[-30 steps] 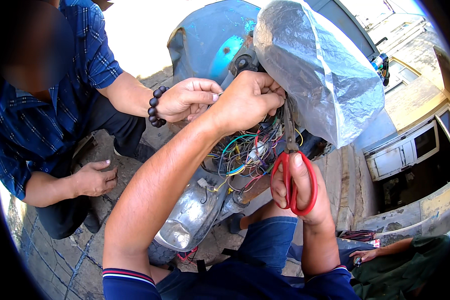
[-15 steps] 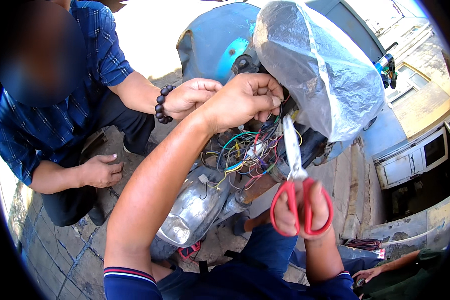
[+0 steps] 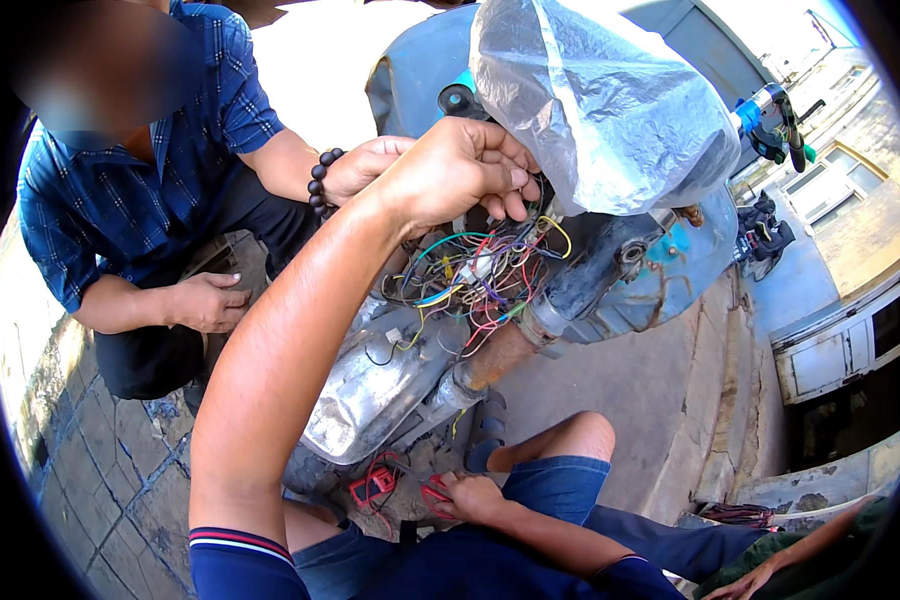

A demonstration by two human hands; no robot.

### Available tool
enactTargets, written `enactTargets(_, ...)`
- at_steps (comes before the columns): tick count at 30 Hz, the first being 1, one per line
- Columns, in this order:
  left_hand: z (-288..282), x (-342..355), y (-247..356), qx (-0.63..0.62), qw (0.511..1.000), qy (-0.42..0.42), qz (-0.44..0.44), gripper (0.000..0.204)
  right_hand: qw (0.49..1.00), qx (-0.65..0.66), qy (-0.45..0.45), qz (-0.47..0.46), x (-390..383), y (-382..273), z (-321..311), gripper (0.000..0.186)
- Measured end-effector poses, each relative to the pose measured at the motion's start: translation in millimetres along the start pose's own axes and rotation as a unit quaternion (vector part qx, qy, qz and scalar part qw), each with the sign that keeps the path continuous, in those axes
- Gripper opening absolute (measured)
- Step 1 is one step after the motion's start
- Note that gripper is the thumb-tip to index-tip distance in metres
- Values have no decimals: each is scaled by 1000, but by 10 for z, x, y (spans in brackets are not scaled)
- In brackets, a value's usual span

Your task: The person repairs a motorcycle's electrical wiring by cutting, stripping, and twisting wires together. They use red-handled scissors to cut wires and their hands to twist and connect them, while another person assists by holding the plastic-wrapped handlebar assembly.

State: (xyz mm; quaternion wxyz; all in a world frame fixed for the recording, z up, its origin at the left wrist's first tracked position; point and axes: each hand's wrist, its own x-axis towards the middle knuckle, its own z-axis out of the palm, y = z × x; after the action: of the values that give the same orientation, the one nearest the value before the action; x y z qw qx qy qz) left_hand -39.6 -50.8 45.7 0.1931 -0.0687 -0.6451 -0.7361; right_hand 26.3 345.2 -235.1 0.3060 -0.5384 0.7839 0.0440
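Note:
My left hand (image 3: pixel 465 175) reaches up to the top of a tangle of coloured wires (image 3: pixel 480 270). Its thumb and fingers are pinched on a thin wire, mostly hidden by the fingertips. The tangle spills from the front of a motorcycle-like vehicle, above a rounded silvery metal part (image 3: pixel 355 395). Low down near my knees, my right hand (image 3: pixel 475 498) is closed round the red handles of a pair of scissors (image 3: pixel 435 495). The blades point toward a red device with a cable (image 3: pixel 373 485) on the ground.
Clear plastic sheeting (image 3: pixel 610 110) covers the part right of my left hand. A crouching co-worker's braceleted hand (image 3: pixel 365 168) is close beside my left hand; their other hand (image 3: pixel 205 302) rests low. A rusty tube (image 3: pixel 500 360) slants below the wires. Another person's arm (image 3: pixel 780 565) shows at lower right.
My right hand has moved from beside the wires down and left toward the ground with the scissors. My left hand stays pinched at the wires. The view has shifted somewhat.

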Motion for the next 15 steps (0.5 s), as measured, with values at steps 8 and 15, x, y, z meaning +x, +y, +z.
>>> enactTargets(8, 71, -41, 262, 155, 987, 15, -46, 24, 956, 185, 197, -115, -76, -430, -1363, 28)
enactTargets(15, 5, -29, 237, 147, 989, 26, -21, 25, 749, 55, 616, -239, 129, -946, -3415, 27)
